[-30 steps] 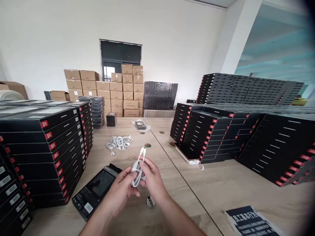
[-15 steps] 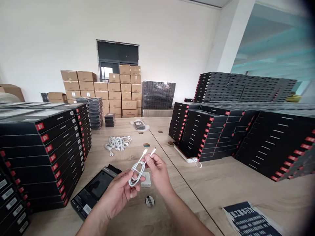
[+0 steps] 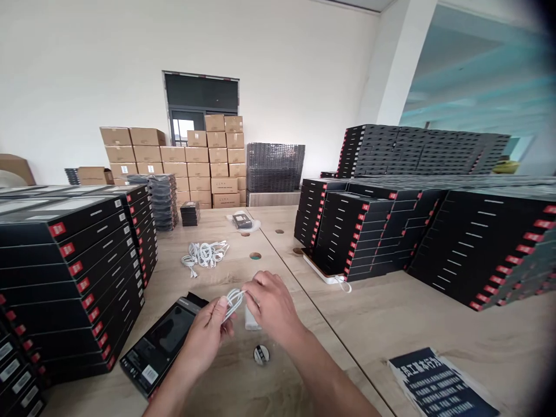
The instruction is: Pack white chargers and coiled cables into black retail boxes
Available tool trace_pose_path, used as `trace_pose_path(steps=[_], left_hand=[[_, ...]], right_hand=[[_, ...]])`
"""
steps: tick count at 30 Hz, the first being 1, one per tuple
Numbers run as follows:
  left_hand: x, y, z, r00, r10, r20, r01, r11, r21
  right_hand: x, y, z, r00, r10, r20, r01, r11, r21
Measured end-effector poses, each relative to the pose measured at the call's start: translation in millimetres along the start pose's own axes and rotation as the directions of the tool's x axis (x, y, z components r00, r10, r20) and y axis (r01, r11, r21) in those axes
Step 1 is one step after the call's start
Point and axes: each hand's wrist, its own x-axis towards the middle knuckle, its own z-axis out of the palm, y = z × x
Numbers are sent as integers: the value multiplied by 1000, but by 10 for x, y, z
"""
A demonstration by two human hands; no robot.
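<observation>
A white charging cable (image 3: 233, 303), looped into a small coil, is held between my two hands above the table. My left hand (image 3: 211, 329) is closed around the lower left side of the coil. Fingers of my right hand (image 3: 271, 301) pinch its upper right end; the plugs are hidden behind them. Below the right hand, a white block-shaped item (image 3: 252, 320) lies partly covered. Nearer to me is a round black-and-white item (image 3: 261, 354). An opened black box (image 3: 160, 341) lies under my left forearm.
Several coiled white cables (image 3: 205, 255) lie farther back. Tall stacks of black boxes stand at left (image 3: 99, 272) and right (image 3: 369, 231). A plastic-wrapped item (image 3: 242, 220) sits near the back, and a torn printed sheet (image 3: 438, 382) lies front right. Cartons (image 3: 200, 169) are piled behind.
My right hand has turned over and come down onto the coil's end, covering the plugs that stuck up before. My left hand has moved slightly left with the cable. The view has shifted a little.
</observation>
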Motion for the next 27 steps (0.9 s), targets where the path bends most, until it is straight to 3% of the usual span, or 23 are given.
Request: trace_pose_path(steps=[3, 6, 10, 13, 17, 23, 25, 27], left_hand=[[29, -45, -32, 998, 19, -62, -13, 995, 97], [11, -42, -52, 995, 62, -77, -46, 979, 200], [-57, 25, -33, 985, 175, 15, -170, 929, 329], [-80, 55, -15, 976, 214, 38, -212, 902, 375], [-74, 21, -37, 983, 184, 1, -166, 885, 434], [-99, -17, -76, 993, 72, 93, -108, 871, 479], [-107, -10, -78, 992, 88, 88, -118, 893, 434], [-107, 1, -74, 992, 110, 62, -125, 917, 379]], right_hand=[[-2, -74, -25, 1000, -8, 20, 9, 999, -40], [-18, -159, -11, 995, 100, 10, -100, 985, 139], [-25, -246, 0, 965, 259, 43, -241, 811, 533], [-10, -278, -6, 941, 327, 80, -291, 668, 685], [-6, -309, 17, 908, 406, 108, -343, 568, 748], [-21, -346, 103, 903, 407, 134, -371, 586, 721], [-5, -340, 112, 880, 438, 184, -405, 490, 772], [16, -323, 109, 835, 466, 292, -465, 315, 828]])
